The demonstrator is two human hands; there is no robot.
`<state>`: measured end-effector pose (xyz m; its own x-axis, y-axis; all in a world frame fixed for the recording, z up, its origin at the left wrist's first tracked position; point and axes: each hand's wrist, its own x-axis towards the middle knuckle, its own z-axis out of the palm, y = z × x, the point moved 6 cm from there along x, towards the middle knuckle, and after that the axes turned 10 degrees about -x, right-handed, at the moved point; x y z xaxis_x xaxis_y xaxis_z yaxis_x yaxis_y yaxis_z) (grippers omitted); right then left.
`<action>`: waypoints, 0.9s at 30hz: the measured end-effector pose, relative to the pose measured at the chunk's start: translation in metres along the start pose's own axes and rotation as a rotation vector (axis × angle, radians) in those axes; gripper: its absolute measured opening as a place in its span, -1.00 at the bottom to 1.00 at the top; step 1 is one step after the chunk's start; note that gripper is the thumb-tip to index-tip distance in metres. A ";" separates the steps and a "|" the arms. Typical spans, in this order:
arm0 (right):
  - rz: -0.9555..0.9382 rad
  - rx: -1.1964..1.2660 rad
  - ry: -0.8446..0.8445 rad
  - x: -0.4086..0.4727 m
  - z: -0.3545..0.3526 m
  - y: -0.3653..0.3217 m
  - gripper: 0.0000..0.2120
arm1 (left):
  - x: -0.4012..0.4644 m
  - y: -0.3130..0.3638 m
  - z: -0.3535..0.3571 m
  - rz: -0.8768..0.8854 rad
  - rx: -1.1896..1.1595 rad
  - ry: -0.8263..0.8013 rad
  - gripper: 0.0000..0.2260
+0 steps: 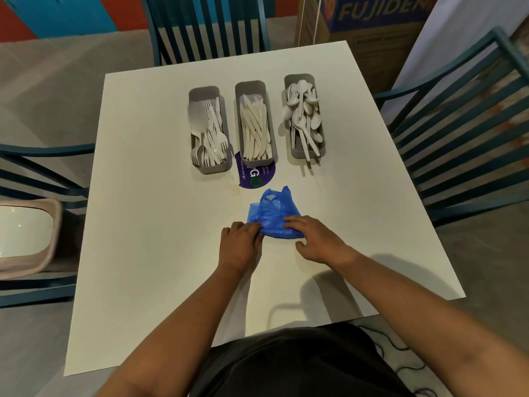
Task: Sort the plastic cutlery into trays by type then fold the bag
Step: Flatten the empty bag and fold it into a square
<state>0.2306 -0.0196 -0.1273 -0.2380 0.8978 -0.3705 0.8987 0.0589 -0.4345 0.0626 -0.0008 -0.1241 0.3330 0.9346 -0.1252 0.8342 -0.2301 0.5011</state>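
1. The blue plastic bag (272, 216) lies crumpled on the white table (160, 224), near the middle, on the near side of the three trays. Its handles point toward the far side.
2. The left hand (239, 242) sits at the bag's near-left corner. Its fingers curl onto the bag's edge and pinch the plastic there.
3. The right hand (315, 239) lies on the bag's near-right part. Its fingers are bent over the plastic and press it to the table; the thumb rests on the table just beside the bag.
4. Three grey trays stand side by side on the far half of the table, each apart from the next.
5. The left tray (210, 167) holds white plastic forks (213, 138).
6. The middle tray (256, 161) holds white plastic knives (254, 124).
7. The right tray (307, 153) holds white plastic spoons (303, 110); some handles stick out over its near rim.
8. A purple sticker (254, 179) lies on the table, partly under the middle tray's near end, between the trays and the bag.
9. Teal slatted chairs stand round the table: one on the far side (206, 27), one on the right (463, 124).
10. A cardboard box (372, 21) with printed lettering stands beyond the table's far-right corner.
11. A beige basin (25, 233) sits on the left, on another chair.
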 end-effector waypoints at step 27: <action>0.267 0.335 0.171 0.014 -0.006 0.009 -0.92 | 0.016 -0.014 0.006 -0.272 -0.221 -0.141 -0.71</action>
<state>0.2377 -0.0036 -0.1319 0.0756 0.9232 -0.3769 0.7448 -0.3036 -0.5942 0.0591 0.0159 -0.1380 0.1829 0.9034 -0.3879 0.7904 0.0995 0.6045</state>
